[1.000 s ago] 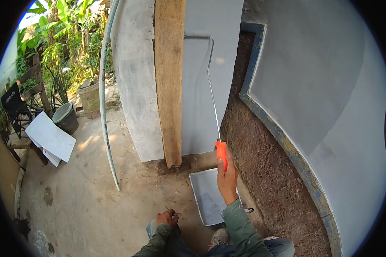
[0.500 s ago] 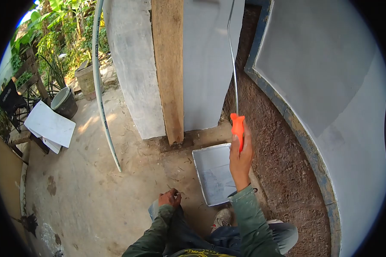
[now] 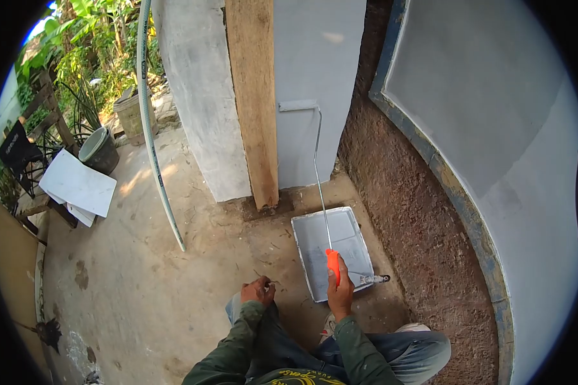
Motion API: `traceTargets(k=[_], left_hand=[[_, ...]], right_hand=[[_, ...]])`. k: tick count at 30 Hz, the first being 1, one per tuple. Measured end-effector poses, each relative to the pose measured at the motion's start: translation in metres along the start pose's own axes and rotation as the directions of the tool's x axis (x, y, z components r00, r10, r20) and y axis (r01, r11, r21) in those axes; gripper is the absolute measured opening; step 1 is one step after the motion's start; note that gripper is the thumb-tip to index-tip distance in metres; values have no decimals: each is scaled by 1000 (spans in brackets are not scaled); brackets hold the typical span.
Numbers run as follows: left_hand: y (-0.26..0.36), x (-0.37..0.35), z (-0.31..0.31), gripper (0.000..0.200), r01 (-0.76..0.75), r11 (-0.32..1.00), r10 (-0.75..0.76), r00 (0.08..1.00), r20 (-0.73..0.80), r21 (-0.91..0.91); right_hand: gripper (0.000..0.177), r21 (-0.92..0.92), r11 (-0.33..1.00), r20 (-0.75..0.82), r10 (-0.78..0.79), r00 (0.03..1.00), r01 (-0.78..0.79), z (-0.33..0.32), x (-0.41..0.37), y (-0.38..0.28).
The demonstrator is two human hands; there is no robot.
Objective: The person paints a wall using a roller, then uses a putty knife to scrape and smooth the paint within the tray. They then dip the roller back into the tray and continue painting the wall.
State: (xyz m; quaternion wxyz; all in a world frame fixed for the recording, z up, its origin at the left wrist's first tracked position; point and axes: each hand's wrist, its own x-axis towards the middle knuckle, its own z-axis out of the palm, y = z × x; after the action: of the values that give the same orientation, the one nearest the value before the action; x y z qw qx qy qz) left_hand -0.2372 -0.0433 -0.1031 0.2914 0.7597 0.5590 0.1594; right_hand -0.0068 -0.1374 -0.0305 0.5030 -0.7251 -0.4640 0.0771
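Observation:
My right hand (image 3: 341, 292) is wrapped round the orange handle of a paint roller (image 3: 318, 154). Its long wire frame reaches up and forward, and the roller head lies against the grey-painted wall face (image 3: 311, 144) beside a wooden post (image 3: 255, 109). Below the wall, a paint tray (image 3: 315, 256) with grey paint sits on the ground, partly behind my right hand. A paintbrush (image 3: 375, 279) rests across the tray's right edge. My left hand (image 3: 258, 291) lies on my left knee, its fingers curled closed; nothing shows in them.
A hose (image 3: 153, 147) hangs down left of the post. At the far left are white sheets (image 3: 78, 184), a dark bucket (image 3: 99, 154) and a black folding chair (image 3: 19, 151). A rough brown strip (image 3: 424, 237) and a grey panel with a worn blue edge (image 3: 456, 179) run along the right.
My right hand has moved down and left with the paint roller. The roller head has come down the wall fully into view, and the paintbrush on the tray is more exposed.

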Motion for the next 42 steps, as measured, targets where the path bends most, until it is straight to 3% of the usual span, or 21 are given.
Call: traceTargets(k=[3, 8, 14, 18, 20, 30, 32, 36, 42], left_hand=[[-1, 1, 1, 29, 2, 1000, -3, 1000, 15, 7], [0, 0, -2, 30, 15, 1000, -15, 999, 30, 7], [6, 1, -4, 30, 13, 999, -14, 999, 38, 34], [4, 1, -3, 30, 9, 1000, -9, 999, 31, 10], [5, 1, -3, 30, 13, 1000, -13, 999, 36, 9], [4, 0, -2, 30, -6, 1000, 6, 1000, 7, 14], [4, 0, -2, 29, -13, 1000, 13, 1000, 7, 8], [1, 0, 1, 28, -15, 1000, 15, 1000, -17, 16], [1, 0, 0, 28, -25, 999, 26, 1000, -14, 29]], right_hand=[[47, 7, 999, 17, 36, 999, -37, 2, 7, 2], [46, 30, 999, -6, -36, 999, 36, -6, 28, -2], [48, 36, 994, -25, -100, 995, 101, -26, 82, -38], [49, 48, 997, -20, -52, 998, 53, -33, 111, -70], [49, 44, 989, -72, -139, 988, 142, -33, 113, -79], [47, 86, 995, -35, -41, 999, 44, -6, 9, -14], [46, 106, 988, 13, 107, 994, -108, -6, 7, -8], [43, 5, 996, -160, -93, 983, 95, -6, 22, 13], [46, -17, 1000, -142, -3, 990, 1, -29, 57, 49]])
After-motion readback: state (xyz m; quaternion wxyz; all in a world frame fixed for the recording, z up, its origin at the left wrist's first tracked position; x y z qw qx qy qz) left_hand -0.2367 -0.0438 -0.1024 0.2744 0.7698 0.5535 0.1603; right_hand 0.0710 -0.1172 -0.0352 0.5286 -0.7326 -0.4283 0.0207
